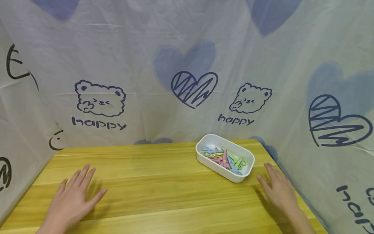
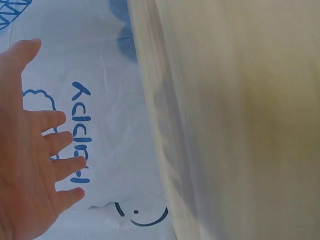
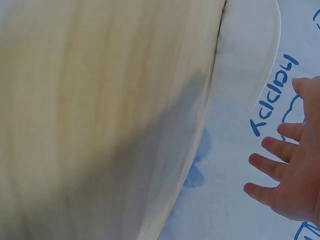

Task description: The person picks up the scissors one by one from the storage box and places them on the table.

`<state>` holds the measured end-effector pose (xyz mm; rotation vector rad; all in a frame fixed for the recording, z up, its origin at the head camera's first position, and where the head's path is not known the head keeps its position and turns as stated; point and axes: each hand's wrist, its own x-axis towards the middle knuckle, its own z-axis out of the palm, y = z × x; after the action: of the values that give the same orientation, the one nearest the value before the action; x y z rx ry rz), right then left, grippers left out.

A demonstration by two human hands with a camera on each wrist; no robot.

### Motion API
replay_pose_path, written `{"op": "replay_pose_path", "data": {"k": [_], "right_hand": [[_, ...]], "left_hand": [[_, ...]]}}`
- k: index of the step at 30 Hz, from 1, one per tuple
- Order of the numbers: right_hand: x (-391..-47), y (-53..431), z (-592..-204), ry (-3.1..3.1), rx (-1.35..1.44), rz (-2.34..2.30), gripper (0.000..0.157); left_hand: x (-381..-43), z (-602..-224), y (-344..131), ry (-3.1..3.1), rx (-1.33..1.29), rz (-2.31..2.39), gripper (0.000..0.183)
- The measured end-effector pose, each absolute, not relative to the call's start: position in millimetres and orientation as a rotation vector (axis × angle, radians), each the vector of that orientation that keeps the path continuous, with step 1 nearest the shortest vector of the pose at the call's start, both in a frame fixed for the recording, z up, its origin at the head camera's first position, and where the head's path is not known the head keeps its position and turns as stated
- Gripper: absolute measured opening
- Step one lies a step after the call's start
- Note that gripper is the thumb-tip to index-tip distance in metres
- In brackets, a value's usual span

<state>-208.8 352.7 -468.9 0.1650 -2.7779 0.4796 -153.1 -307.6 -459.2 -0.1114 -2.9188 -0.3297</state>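
My left hand [image 1: 73,196] hovers over the left part of the wooden table [image 1: 140,195], fingers spread and thumb held away from them. Over the table's right edge is my right hand [image 1: 279,190], its fingers extended and nothing in its grasp. Just left of that hand stands a white oblong tray [image 1: 201,160], set at a slant near the back. Several small scissors lie piled inside it: blue scissors [image 1: 206,150], pink scissors [image 1: 224,158] and green scissors [image 1: 240,163] show, partly overlapping. In both wrist views the left palm [image 2: 25,165] and right palm [image 3: 300,175] appear bare.
A pale cloth [image 1: 140,65] with hearts, bears and "happy" lettering hangs behind the table and along both sides. The table's back edge meets it closely. In the right wrist view the tray's white wall [image 3: 245,45] shows at the top.
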Motion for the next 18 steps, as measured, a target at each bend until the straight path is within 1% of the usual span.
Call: {"op": "replay_pose_path", "data": {"k": [8,18], "right_hand": [[-206.7,346.8,-460.9,-2.746,0.115,0.518,0.065],[-211.1,339.6,-460.8,-2.686,0.099,0.528,0.063]], "left_hand": [[-167.3,-450.7,-290.0,-2.775,-0.199,-0.353,0.092],[-190.3,-442.2,-264.0,-2.685,-0.283,-0.365,0.083]]}}
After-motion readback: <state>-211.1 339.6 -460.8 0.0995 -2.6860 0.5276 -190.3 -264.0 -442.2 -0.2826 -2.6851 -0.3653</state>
